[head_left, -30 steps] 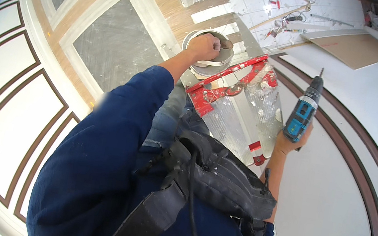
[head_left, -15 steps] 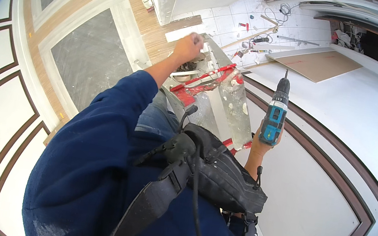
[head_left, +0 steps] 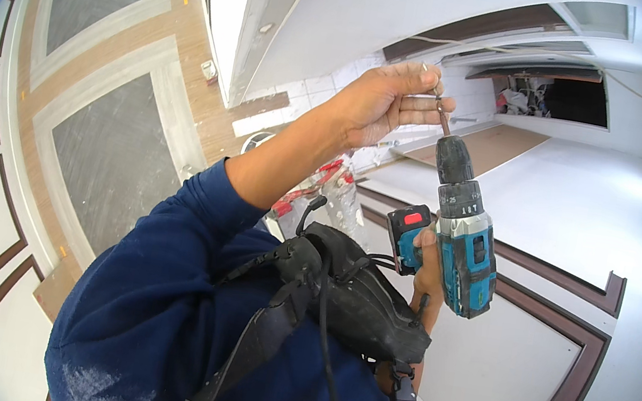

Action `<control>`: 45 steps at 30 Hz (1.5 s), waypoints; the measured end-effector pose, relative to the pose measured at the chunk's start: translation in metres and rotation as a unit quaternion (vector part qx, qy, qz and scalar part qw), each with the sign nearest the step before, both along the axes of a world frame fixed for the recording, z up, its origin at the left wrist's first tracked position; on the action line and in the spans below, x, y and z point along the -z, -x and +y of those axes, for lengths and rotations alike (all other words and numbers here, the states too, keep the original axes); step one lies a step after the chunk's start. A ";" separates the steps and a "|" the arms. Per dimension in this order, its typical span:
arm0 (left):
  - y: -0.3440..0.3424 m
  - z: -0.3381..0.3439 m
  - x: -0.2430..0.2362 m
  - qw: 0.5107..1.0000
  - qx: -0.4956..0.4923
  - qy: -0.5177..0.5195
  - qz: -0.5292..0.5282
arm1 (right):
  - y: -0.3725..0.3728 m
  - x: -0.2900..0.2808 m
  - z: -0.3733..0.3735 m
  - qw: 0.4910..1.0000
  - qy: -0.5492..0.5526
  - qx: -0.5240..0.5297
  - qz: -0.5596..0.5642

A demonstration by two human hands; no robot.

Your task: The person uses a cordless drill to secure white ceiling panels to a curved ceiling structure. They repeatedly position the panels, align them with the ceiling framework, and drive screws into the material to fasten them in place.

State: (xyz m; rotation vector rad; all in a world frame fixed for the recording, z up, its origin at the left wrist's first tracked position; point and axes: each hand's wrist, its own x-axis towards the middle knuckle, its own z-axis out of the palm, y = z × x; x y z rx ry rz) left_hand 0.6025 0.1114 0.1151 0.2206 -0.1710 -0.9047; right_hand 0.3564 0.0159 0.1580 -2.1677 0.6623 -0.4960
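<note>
My right hand (head_left: pixel 429 270) is wrapped round the grip of a teal and black cordless drill (head_left: pixel 468 253), held up with its bit (head_left: pixel 444 119) pointing up and away. At the tip of that bit, my left hand (head_left: pixel 387 102) pinches a small thin screw (head_left: pixel 438 87) between thumb and forefinger. Its other fingers lie close behind the bit. Part of the screw is hidden by the fingertips. The drill's battery (head_left: pixel 409 225), with a red button, shows beside my right hand.
A metal ladder top (head_left: pixel 345 204) with red, paint-spattered parts stands below my arms. Black straps and a pouch (head_left: pixel 364 300) cross my front. White panels with brown trim (head_left: pixel 577 279) lie at the right, and a brown board (head_left: pixel 505 150) rests farther off.
My left hand has come up from the ladder top to the drill's bit, now pinching a screw. The drill has been raised closer and tilted left. The view has shifted.
</note>
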 end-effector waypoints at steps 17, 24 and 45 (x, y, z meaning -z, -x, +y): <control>0.048 -0.018 -0.118 0.987 -0.001 0.092 -0.133 | 0.013 -0.022 0.018 0.951 -0.191 -0.026 -0.243; 0.068 -0.024 -0.160 0.960 0.125 0.193 -0.158 | 0.018 -0.039 0.046 0.842 -0.283 -0.053 -0.455; -0.008 0.015 -0.284 0.894 -0.094 0.340 -0.276 | 0.051 -0.020 0.043 0.867 -0.077 0.135 -0.474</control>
